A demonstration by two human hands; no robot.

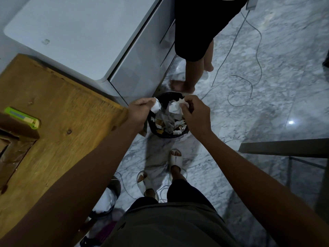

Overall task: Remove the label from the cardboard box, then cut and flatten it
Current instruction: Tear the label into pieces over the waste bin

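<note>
Both my hands are held out over a black waste bin (154,130) on the floor. My left hand (140,108) pinches a torn white piece of label (156,106). My right hand (194,112) pinches another torn white label piece (175,107). The two pieces hang apart above the bin, which holds several paper scraps. The cardboard box (12,143) lies at the left edge on the wooden table (58,122), only partly in view. A green utility knife (23,117) rests on the table just beyond the box.
A white cabinet (74,41) stands behind the table. Another person's bare legs (194,72) stand just beyond the bin. A thin cable (249,86) loops over the marble floor. My sandalled feet (175,160) are below. A dark glass table edge (284,148) is at the right.
</note>
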